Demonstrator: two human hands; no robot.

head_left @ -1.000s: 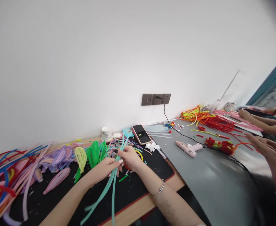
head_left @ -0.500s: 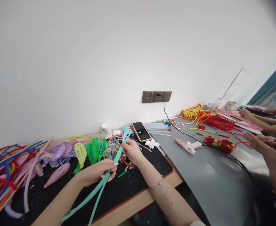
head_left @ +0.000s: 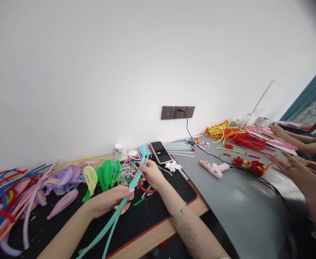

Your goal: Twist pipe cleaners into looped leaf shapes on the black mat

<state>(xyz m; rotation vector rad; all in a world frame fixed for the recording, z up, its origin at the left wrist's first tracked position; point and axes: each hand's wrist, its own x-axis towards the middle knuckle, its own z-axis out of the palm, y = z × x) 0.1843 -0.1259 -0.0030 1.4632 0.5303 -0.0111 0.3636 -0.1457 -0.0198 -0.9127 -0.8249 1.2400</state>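
Observation:
A bundle of mint-green pipe cleaners [head_left: 115, 212] slants between my hands, its long ends hanging toward me. My left hand [head_left: 111, 199] is closed around the middle of the bundle. Higher up, the fingers of my right hand [head_left: 151, 173] pinch the strands just below their far tips. A grey, blade-like point [head_left: 133, 164] shows beside those fingers, and a red loop [head_left: 146, 189] curves under the palm. Whether these two belong together, or are held, I cannot tell. A loose heap of short pastel pieces [head_left: 125, 172] lies behind the bundle.
Green [head_left: 108, 175], yellow [head_left: 90, 180] and purple pipe-cleaner bundles lie left on the black mat [head_left: 163, 212]. A paper cup [head_left: 120, 151] and a phone [head_left: 160, 152] stand near the wall. On the grey table are a pink glue gun [head_left: 214, 168] and another person's hands [head_left: 300, 176].
The strands' upper tips are spread slightly apart now. A grey point has come into sight beside my right fingers. The other person's hand has shifted left, and the view has turned slightly.

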